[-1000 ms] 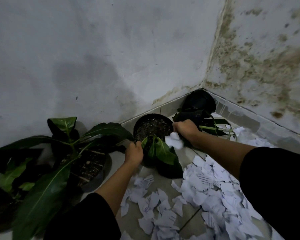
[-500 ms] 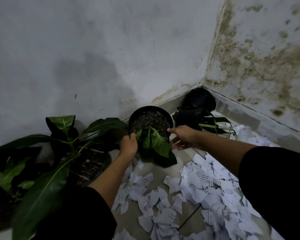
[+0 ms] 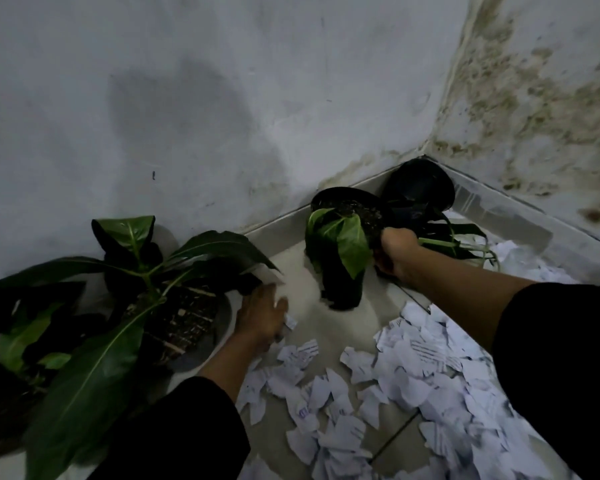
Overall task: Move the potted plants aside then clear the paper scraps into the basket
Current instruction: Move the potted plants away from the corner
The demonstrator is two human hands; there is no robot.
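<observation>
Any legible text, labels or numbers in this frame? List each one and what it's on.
None readable.
Torn white paper scraps on the tiled floor: faint blue-purple printed lines and marks, too small and blurred to read.
Small black plastic plant pot gripped by the right hand: no label visible.
Large pot of the big-leaved plant beside the left hand: no label visible.
Stained white walls: no writing.

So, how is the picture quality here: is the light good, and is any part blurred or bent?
Head view: the light is dim, so the dark pots in the corner lose detail; the left hand is smeared by motion blur, while the right hand on the small plant pot is sharper; a soft shadow lies on the wall; the wide lens bends the wall corner line.
</observation>
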